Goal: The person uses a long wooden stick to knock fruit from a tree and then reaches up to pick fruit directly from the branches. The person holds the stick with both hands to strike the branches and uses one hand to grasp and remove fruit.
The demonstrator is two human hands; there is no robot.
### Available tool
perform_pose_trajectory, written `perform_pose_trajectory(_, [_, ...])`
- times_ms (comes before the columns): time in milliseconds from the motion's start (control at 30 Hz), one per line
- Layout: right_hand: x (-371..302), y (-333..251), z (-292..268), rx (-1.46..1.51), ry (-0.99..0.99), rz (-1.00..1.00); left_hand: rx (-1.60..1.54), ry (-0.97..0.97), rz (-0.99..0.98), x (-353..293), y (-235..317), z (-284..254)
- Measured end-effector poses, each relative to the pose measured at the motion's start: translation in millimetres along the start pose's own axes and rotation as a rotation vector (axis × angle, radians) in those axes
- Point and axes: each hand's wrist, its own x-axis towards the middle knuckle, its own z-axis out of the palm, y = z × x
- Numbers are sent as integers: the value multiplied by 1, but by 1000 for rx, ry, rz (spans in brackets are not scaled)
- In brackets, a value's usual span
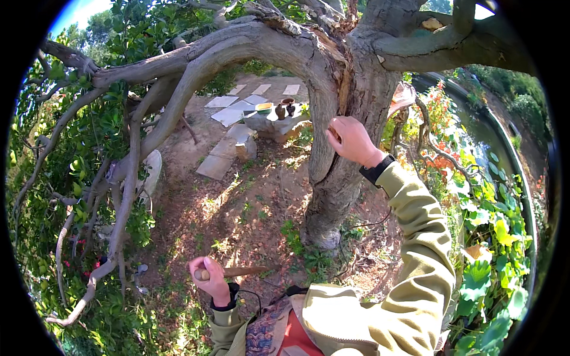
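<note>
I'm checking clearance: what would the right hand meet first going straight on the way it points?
Most likely the thick, rough grey-brown tree trunk, just beyond the right hand; whether they already touch is unclear.

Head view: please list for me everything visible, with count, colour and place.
Tree: one, grey-brown, centre
Tool: one, brown, lower centre-left
Table: one, grey stone, upper centre
Jars: two, dark, on table
Bowl: one, yellow-green, on table
Slabs: several, pale, upper centre-left
Ground: one, brown, middle
Green leaves: uncountable, green, both sides
Red foliage: uncountable, red-orange, right
Jacket: one, olive, lower right
Left hand: one, bare, gripping tool
Right hand: one, bare, curled, by tree
</note>
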Motion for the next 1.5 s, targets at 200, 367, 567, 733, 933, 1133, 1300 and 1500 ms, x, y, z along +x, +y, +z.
perform_pose_trajectory(200, [8, -10, 3, -59, 190, 133, -15, -32, 2, 1, 5, 1])
perform_pose_trajectory(367, [74, -8, -3, -226, 437, 78, -13, -21, -15, 7, 6, 5])
perform_pose_trajectory(567, [155, -1, 10, -395, 578, 155, -50, 9, -43, 16, 4, -4])
perform_pose_trajectory(733, [207, 1, 19, -163, 706, 163, -42, 38, -20, 24, -2, -15])
perform_pose_trajectory(933, [241, -15, 28, -135, 840, 86, -15, 81, -1, 36, -5, -23])
perform_pose_trajectory(1133, [244, -14, 31, -83, 896, 139, 0, 96, 4, 43, -6, -28])
perform_pose_trajectory(1300, [248, -1, 25, -84, 847, 106, -13, 76, 5, 46, -8, -24])
perform_pose_trajectory(1500, [247, 0, 22, -19, 795, 54, -17, 76, -6, 43, -9, -20])
